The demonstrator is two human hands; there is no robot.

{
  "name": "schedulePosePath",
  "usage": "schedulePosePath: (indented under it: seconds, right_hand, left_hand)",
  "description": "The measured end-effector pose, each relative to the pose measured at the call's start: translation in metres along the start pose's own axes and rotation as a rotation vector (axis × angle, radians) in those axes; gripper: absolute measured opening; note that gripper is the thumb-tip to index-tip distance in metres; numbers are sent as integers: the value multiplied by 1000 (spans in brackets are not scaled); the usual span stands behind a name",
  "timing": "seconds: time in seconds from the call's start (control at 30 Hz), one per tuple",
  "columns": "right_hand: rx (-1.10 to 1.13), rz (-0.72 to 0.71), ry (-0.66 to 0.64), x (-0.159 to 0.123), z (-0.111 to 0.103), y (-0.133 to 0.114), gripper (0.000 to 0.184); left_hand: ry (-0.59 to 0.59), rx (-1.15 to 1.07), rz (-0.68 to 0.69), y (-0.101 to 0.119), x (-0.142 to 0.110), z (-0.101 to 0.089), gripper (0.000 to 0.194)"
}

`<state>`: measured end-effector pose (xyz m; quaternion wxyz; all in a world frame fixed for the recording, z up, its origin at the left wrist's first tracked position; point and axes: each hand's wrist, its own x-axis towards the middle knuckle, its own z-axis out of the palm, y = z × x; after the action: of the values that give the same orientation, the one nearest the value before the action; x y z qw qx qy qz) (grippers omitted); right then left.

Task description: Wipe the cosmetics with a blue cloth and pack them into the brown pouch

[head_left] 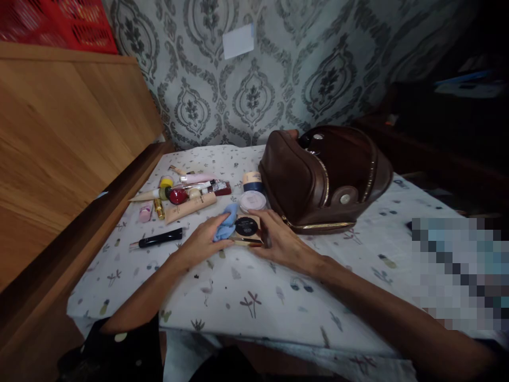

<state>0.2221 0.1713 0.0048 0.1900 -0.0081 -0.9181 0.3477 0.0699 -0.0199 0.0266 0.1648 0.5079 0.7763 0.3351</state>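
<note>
Bunched in my left hand (pixel 205 234) is a blue cloth (pixel 226 225), its fingers closed around it. My right hand (pixel 284 240) grips the right side of a square gold makeup compact (pixel 247 227) with a round black label. The cloth meets the compact's left side. Just beyond the compact lies a round pale powder case (pixel 253 201), and behind that stands a cream jar with a dark blue base (pixel 252 181). A brown leather bag (pixel 310 180) stands unzipped to the right, close to my right hand.
Several cosmetics lie to the left, among them a beige tube (pixel 191 207), a red round item (pixel 177 196) and a black tube (pixel 161 238). The patterned tablecloth (pixel 234 297) covers the table. A wooden cabinet (pixel 75 116) borders the left side; a patterned wall stands behind.
</note>
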Motion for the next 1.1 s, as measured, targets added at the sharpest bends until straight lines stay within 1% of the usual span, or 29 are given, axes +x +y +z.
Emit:
schedulePosePath:
  seconds: [0.07,0.13,0.27,0.33,0.4,0.5,0.6,0.67,0.73,0.87,0.97,1.1]
  right_hand:
    - [13,1,-10,-1,-2,1,68]
    - [21,6,-13,-1,-3,3,69]
    - [35,2,-14,1,-3,5,75]
    - [50,-3,-9,1,-3,3,73]
    - [63,-10,-5,2,-3,0,69]
    - [80,-13,6,2,-1,-2,62]
    - [110,-10,27,1,2,2,67]
    - [133,-9,33,1,5,6,72]
    - [155,-11,38,0,6,10,75]
    - [189,-1,34,0,8,12,79]
    - [189,5,41,0,10,12,78]
    - [186,7,60,1,12,13,76]
  left_hand:
    - [15,-78,-70,0,0,-4,56]
    - [59,-89,-105,1,1,-7,43]
    - [173,40,-90,2,2,-8,21]
    - [234,139,-84,2,2,-7,13]
    - [272,235,-47,3,2,-6,8]
    - [287,318,59,3,2,-2,14]
    - [308,383,112,5,5,4,22]
    - [286,431,121,10,9,8,27]
    - [232,483,126,16,16,13,31]
    - [155,564,109,30,27,20,31]
    - [159,541,95,34,30,22,34]
    - [209,462,80,29,31,20,40]
